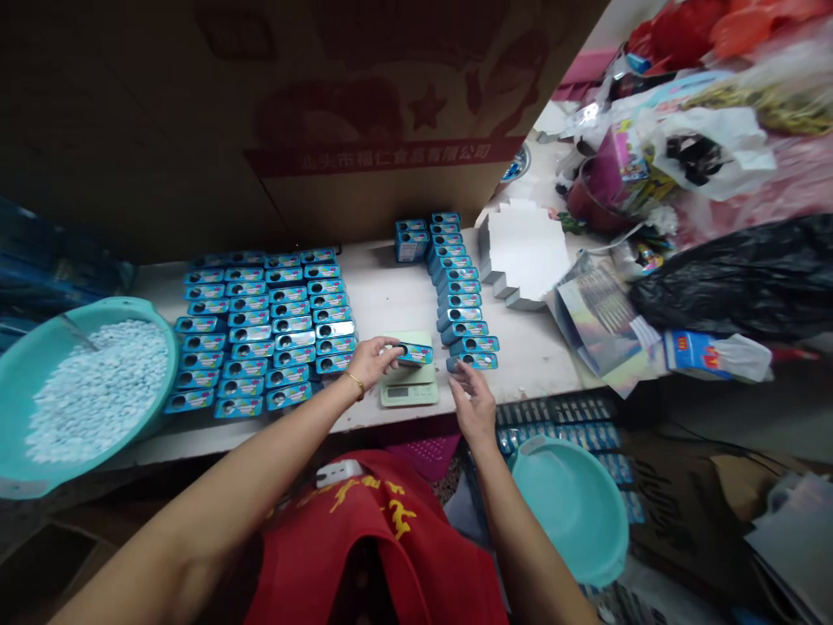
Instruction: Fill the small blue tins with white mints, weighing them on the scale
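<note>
1. Left hand (372, 362) pinches a blue tin (415, 354) just above the green digital scale (409, 392).
2. Right hand (472, 404) open, fingers spread, just beside the end tin (473, 361) of the nearer row.
3. More tins in rows on the desk (370, 286); teal basin (97, 311) of white pellets at left.

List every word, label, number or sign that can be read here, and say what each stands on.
"汕头市福仁食品有限公司": on the red band of the cardboard box.
Blue tins: labels too small to read.
Scale: display too blurred to read.
Red cloth: yellow characters, too folded to read.
</note>
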A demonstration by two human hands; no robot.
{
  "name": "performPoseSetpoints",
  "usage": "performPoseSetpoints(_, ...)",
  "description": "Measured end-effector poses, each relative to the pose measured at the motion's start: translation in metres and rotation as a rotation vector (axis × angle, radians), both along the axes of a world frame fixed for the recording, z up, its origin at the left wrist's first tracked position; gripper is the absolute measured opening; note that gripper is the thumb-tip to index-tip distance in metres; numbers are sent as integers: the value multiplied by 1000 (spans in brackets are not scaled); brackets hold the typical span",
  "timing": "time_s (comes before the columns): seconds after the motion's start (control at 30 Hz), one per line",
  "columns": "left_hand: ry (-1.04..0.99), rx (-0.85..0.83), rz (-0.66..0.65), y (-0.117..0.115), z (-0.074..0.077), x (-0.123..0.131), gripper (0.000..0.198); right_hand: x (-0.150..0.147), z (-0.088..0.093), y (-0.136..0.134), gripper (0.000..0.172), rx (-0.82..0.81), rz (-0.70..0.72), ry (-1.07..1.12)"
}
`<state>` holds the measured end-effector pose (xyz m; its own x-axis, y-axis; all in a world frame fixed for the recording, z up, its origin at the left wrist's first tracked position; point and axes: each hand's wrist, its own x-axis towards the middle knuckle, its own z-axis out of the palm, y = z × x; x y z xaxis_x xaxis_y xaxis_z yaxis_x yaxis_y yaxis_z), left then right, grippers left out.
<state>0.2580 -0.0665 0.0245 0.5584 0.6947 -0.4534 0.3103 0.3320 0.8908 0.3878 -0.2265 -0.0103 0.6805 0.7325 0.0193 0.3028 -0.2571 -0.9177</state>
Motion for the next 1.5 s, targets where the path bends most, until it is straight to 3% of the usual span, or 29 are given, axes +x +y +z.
performPoseSetpoints(0.13,49,-80,107,-2,1,-36,26,8,-2,-6,35,-8,-23,0)
performPoseSetpoints(0.3,27,-454,284,-22,9,-100,21,11,-12,-7,34,-28,-2,8)
performPoseSetpoints(0.43,41,-433,284,-39,11,-118,23,7,-19,-10,35,-57,18,9)
performPoseSetpoints(0.57,99,-165,163,-34,12,-99,25,3,-22,-17,34,-101,9,36)
performPoseSetpoints(0.8,89,242,-117,-7,3,-25,23,-3,-24,-33,35,-110,-39,84)
performPoseSetpoints(0.9,113,338,-164,-2,-4,-2,25,-2,-21,-34,35,-108,-38,96)
performPoseSetpoints(1.0,119,311,-125,0,-3,-1,35,0,-17,-32,35,-110,-47,105)
performPoseSetpoints(1.1,59,104,14,0,5,-30,36,5,-15,-25,36,-101,-52,111)
performPoseSetpoints(1.23,-80,-360,229,-10,15,-99,30,11,-14,-8,42,-46,43,61)
performPoseSetpoints(1.3,-104,-511,325,-19,15,-136,33,13,-11,4,49,-23,137,4)
performPoseSetpoints(1.4,-81,-600,456,-38,8,-181,34,15,-5,22,57,-31,252,-107)
performPoseSetpoints(1.5,-63,-629,535,-56,-2,-207,32,13,-1,35,61,-72,316,-221)
